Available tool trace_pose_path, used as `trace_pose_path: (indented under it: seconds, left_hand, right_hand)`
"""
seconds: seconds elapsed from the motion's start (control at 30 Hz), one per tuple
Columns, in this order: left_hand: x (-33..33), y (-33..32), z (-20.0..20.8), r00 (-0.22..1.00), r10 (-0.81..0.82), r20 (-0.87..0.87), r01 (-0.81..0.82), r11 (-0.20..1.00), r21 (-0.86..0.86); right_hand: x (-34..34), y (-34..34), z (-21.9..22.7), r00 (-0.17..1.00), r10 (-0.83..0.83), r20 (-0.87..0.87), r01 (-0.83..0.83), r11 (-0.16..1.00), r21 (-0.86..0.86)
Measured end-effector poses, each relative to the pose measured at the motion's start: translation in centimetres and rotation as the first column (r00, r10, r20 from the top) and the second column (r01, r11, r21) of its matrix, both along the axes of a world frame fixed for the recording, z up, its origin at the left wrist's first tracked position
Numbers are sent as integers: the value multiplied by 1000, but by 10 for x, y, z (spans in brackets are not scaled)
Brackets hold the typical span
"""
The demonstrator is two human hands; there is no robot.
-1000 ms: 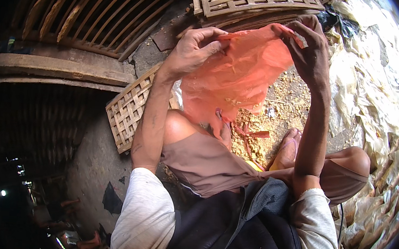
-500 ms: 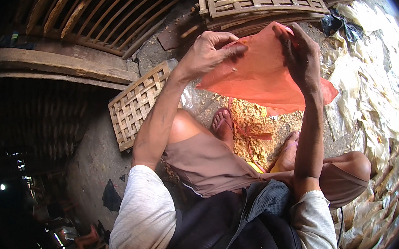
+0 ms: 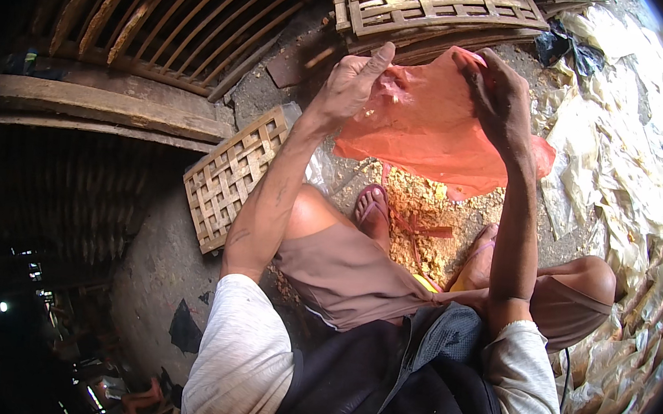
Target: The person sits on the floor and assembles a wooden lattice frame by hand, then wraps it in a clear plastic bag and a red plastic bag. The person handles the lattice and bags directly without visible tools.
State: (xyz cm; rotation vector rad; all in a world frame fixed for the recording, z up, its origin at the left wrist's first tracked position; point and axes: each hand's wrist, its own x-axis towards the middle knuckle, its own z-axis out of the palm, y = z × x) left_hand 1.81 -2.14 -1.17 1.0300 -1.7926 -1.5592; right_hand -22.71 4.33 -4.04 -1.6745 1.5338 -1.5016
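Note:
A translucent red plastic bag [image 3: 432,137] hangs spread out in front of me. My right hand [image 3: 499,91] has its fingers bent and pinches the bag's upper right edge. At the upper left edge, the thumb of my left hand [image 3: 349,90] stands straight up, apart from the plastic; its other fingers are mostly hidden at the bag, which is crumpled there. Beneath the bag, yellowish crumbly material [image 3: 419,191] covers the ground between my sandalled feet. Red strips [image 3: 424,229] lie across it.
A woven bamboo panel [image 3: 236,175] leans by my left knee. Stacked woven panels [image 3: 443,12] lie ahead. Crumpled pale plastic sheets [image 3: 613,145] heap along the right. A wooden beam [image 3: 104,104] and slatted rack [image 3: 182,20] stand at the left.
My left thumb has lifted off the plastic and now points up. The bag's left edge has crumpled and shifted slightly. My right hand keeps its grip.

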Motion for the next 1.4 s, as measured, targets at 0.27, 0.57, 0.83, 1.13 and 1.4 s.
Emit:
trace_pose_path:
  seconds: [0.27, 0.57, 0.83, 1.13, 1.4]
  left_hand:
    - [0, -1, -8, 996, -35, 85, 58, 959, -277]
    - [10, 2, 4, 987, -136, 82, 141, 988, -61]
    - [25, 5, 17, 999, 4, 45, 0, 996, -94]
    - [24, -5, 4, 994, -54, 92, 68, 986, -155]
    - [32, -11, -6, 965, -133, 224, 159, 982, -103]
  right_hand:
    - [-5, -4, -7, 999, -12, 40, 13, 999, -36]
    - [-11, -1, 0, 980, -66, 189, 60, 997, 38]
    - [-24, 0, 6, 964, -112, 242, 108, 994, 32]
    - [-34, -7, -3, 900, -206, 383, 223, 975, 0]
    - [-40, -10, -9, 875, -274, 399, 307, 952, -18]
